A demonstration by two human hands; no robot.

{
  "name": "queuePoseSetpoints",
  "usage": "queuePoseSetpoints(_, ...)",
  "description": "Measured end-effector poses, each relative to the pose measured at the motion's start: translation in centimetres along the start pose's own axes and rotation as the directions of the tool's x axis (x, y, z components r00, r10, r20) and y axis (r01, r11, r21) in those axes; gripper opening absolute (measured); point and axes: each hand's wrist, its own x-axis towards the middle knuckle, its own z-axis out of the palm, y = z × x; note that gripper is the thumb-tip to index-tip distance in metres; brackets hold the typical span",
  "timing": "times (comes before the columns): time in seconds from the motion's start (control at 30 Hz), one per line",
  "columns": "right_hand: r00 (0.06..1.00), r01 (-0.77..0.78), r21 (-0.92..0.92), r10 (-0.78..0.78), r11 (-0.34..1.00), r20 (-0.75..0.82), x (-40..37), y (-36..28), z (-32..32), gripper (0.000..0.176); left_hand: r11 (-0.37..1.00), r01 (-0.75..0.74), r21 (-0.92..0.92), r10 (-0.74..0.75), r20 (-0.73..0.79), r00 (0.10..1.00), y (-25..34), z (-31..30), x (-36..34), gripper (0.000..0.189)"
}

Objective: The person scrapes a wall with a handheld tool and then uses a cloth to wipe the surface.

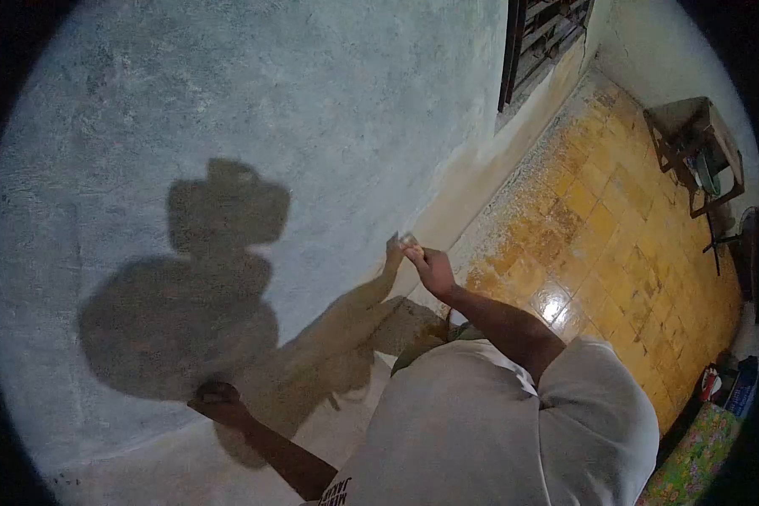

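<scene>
My right hand (430,268) is closed round a small pale object (408,241) at the lower edge of the blue-grey painted wall (329,126), where the paint meets a bare beige band. What the object is cannot be made out. Further left, my left hand (218,400) is at the wall near its lower part, in dark shadow. Its fingers look bunched, but whether they hold anything is hidden. My shadow (185,320) falls on the wall between and above the hands.
A barred window (548,42) is at the upper right. Yellow floor tiles (607,228) with pale dust along the wall lie to the right. A wooden stool (700,152) with things in it stands beyond. Floral cloth (696,455) is at the lower right.
</scene>
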Motion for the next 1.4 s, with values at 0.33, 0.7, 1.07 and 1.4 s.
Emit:
queuePoseSetpoints(0.33,0.999,-0.029,-0.091,0.026,0.995,-0.04,2.4,2.5,1.1,0.054,0.998,-0.064,-0.026,0.067,0.162,0.984,-6.5,0.0,1.0,0.062)
queuePoseSetpoints(0.7,0.993,0.036,-0.106,-0.048,0.994,-0.108,2.9,2.9,1.2,0.059,0.993,0.019,0.113,-0.027,0.076,0.997,-3.7,-0.7,0.4,0.05)
queuePoseSetpoints(1.07,0.998,-0.065,-0.154,0.062,0.986,-0.019,-0.2,5.7,0.8,0.06,0.359,0.632,-0.687,-0.746,0.196,0.636,2.4,-0.2,1.3,0.055)
queuePoseSetpoints(1.4,0.998,-0.009,-0.13,0.001,0.991,-0.063,-0.1,6.9,1.8,0.052,0.806,0.353,-0.475,-0.301,0.184,0.935,-1.1,-0.2,0.5,0.055)
